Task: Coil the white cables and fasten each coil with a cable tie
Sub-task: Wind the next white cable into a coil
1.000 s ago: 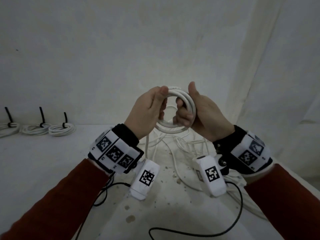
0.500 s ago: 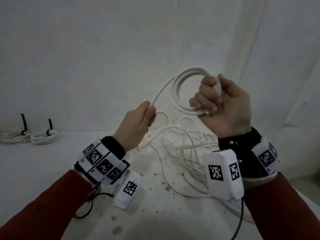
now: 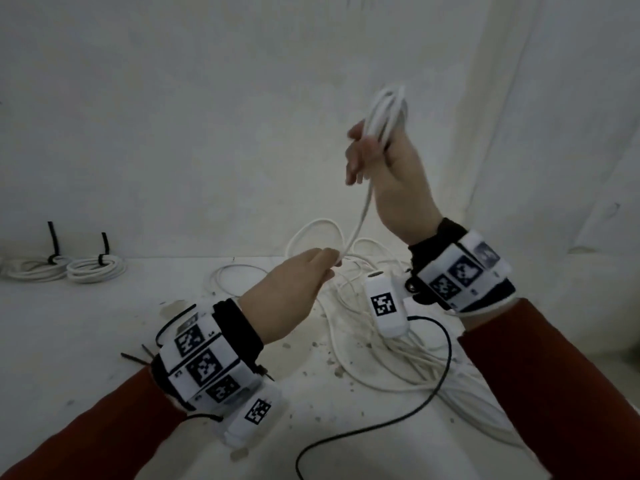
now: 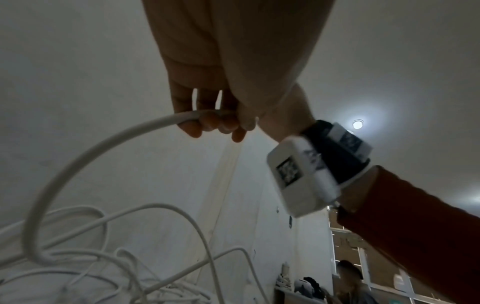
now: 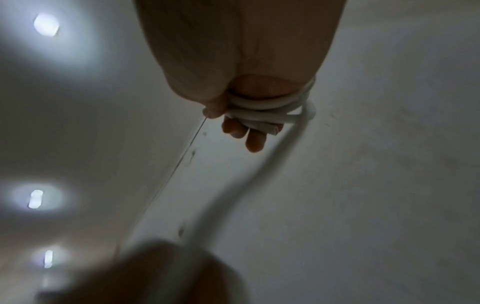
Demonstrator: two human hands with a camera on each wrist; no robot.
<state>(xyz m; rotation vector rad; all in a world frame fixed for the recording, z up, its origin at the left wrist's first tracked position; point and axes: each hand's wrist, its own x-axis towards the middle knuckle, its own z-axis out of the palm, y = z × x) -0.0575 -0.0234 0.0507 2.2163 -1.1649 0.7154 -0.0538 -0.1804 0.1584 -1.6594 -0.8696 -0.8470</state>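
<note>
White cable coil [image 3: 386, 114] rises in our right hand [image 3: 388, 174], fingers wrapped round it, above the tabletop [image 3: 86, 323]; our left hand [image 3: 294, 289] pinches the trailing strand over loose cables [image 3: 363, 341]. Left wrist view: fingers [image 4: 207, 123] curl round the strand. Right wrist view: the grip clamps several stacked turns [image 5: 259, 111].

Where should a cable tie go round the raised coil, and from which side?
Probably on the coil's free arc above the right hand, coming in from the left side: there the turns lie bunched together, while the lower part is covered by that hand's fingers. The left hand would first have to let go of the trailing strand it pinches.
</note>
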